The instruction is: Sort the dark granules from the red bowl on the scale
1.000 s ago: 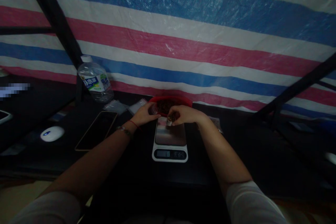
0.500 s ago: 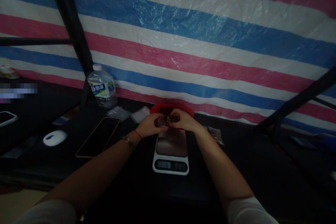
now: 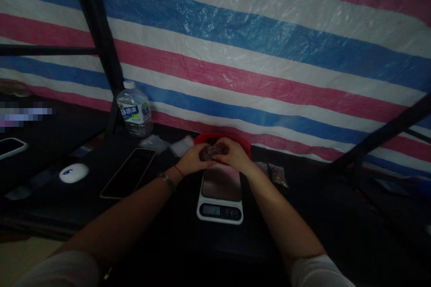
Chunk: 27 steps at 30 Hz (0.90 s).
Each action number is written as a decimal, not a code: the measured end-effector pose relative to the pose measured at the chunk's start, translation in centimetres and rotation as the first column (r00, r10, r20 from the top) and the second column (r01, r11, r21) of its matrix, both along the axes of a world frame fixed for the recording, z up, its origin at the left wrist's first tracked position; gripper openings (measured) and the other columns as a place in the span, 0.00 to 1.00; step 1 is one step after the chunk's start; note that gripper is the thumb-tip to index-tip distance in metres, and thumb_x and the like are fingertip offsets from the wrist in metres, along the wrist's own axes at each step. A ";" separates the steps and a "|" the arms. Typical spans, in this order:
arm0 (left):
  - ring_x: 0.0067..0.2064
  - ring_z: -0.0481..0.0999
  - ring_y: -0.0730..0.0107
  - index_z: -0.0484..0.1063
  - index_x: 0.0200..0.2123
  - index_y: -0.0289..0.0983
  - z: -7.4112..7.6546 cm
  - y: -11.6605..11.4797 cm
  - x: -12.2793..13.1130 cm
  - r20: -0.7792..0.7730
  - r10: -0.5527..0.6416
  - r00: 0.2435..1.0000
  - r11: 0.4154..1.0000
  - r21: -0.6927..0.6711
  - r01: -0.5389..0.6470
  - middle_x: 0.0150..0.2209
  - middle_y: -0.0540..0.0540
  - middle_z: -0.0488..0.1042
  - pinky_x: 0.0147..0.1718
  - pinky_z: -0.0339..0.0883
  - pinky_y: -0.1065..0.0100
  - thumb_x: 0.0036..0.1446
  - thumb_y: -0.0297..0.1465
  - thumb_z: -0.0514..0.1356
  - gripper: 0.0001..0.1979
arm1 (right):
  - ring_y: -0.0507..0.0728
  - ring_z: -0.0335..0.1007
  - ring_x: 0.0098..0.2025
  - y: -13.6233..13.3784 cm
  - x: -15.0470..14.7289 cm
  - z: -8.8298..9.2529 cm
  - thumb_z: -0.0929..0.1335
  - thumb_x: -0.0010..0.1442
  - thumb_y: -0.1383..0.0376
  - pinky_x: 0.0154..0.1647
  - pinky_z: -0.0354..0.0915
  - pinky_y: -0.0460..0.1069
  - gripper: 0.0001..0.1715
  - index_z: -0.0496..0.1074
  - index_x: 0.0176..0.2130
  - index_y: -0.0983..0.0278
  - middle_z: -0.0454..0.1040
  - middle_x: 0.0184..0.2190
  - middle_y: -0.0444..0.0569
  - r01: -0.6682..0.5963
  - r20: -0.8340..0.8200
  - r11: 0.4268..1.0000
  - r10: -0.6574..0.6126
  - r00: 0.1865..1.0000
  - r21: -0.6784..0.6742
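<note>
Over the back end of a white digital scale (image 3: pixel 221 186), my left hand (image 3: pixel 192 159) is closed on a small clear bag with dark contents (image 3: pixel 209 153). My right hand (image 3: pixel 234 156) pinches the same bag from the right, its fingers curled over the top. Just behind both hands sits a red basin (image 3: pixel 244 143), partly hidden by them; dark matter shows inside it. The scale's display is lit, but its digits are hard to read.
Left of the scale lie a dark phone (image 3: pixel 129 174), a white mouse-like device (image 3: pixel 74 173) and flat clear bags (image 3: pixel 182 145). A large plastic bottle (image 3: pixel 134 112) stands behind them. Small filled bags (image 3: pixel 279 176) lie to the right. Black metal bars (image 3: pixel 97 27) frame the striped sheet.
My right hand has moved from the basin's opening onto the bag in my left hand, and its fingers have come together there. The view has shifted slightly.
</note>
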<state>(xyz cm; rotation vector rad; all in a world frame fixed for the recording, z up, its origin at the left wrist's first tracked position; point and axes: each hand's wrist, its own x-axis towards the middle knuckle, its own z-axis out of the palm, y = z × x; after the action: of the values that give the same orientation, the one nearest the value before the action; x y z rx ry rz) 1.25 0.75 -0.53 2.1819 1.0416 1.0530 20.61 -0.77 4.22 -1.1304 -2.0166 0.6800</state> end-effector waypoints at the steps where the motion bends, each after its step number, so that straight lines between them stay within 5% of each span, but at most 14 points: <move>1: 0.40 0.77 0.60 0.71 0.44 0.36 0.0 0.0 0.0 0.014 -0.006 1.000 1.000 0.003 0.006 0.40 0.45 0.77 0.39 0.70 0.62 0.43 0.42 0.68 0.26 | 0.55 0.72 0.38 -0.1 -0.2 0.0 0.74 0.47 0.66 0.41 0.68 0.50 0.19 0.72 0.42 0.62 0.75 0.38 0.46 -0.009 -0.016 1.000 0.009 1.000 0.024; 8: 0.45 0.76 0.59 0.69 0.47 0.35 0.1 -0.2 0.2 0.152 -0.035 0.988 0.999 0.011 0.034 0.44 0.43 0.76 0.45 0.70 0.60 0.46 0.38 0.66 0.25 | 0.58 0.69 0.51 -0.9 -1.2 0.7 0.71 0.51 0.70 0.55 0.63 0.55 0.21 0.73 0.47 0.61 0.74 0.48 0.50 -0.062 -0.010 0.985 0.064 0.998 0.162; 16: 0.43 0.77 0.61 0.69 0.45 0.37 -0.1 0.0 -0.2 0.167 -0.037 0.985 0.999 0.005 0.037 0.42 0.44 0.76 0.44 0.71 0.60 0.48 0.38 0.65 0.22 | 0.59 0.68 0.49 -1.0 -0.4 1.5 0.70 0.49 0.71 0.52 0.64 0.55 0.27 0.69 0.50 0.62 0.72 0.47 0.52 -0.045 0.156 0.995 0.030 0.987 0.089; 20: 0.40 0.77 0.63 0.68 0.47 0.36 -0.4 0.3 -0.2 0.159 -0.050 0.986 0.999 -0.009 0.052 0.40 0.44 0.77 0.43 0.71 0.62 0.49 0.38 0.65 0.23 | 0.58 0.67 0.45 -1.1 0.5 2.3 0.70 0.47 0.72 0.49 0.63 0.53 0.20 0.72 0.43 0.63 0.73 0.41 0.49 -0.096 0.280 0.990 0.062 0.958 0.108; 27: 0.40 0.76 0.65 0.67 0.49 0.37 -1.6 1.7 -0.8 0.324 0.149 0.934 0.989 -0.025 -0.149 0.39 0.45 0.76 0.43 0.70 0.63 0.52 0.37 0.62 0.22 | 0.56 0.69 0.42 -1.4 2.2 3.9 0.68 0.46 0.73 0.44 0.62 0.50 0.24 0.72 0.45 0.63 0.74 0.43 0.48 -0.158 0.296 0.987 0.145 0.944 0.019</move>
<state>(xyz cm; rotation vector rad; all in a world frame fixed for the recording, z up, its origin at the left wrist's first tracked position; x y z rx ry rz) 0.49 2.48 -2.08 1.8652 1.0615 1.4245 22.79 -2.15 8.07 -1.1120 -2.3791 0.5669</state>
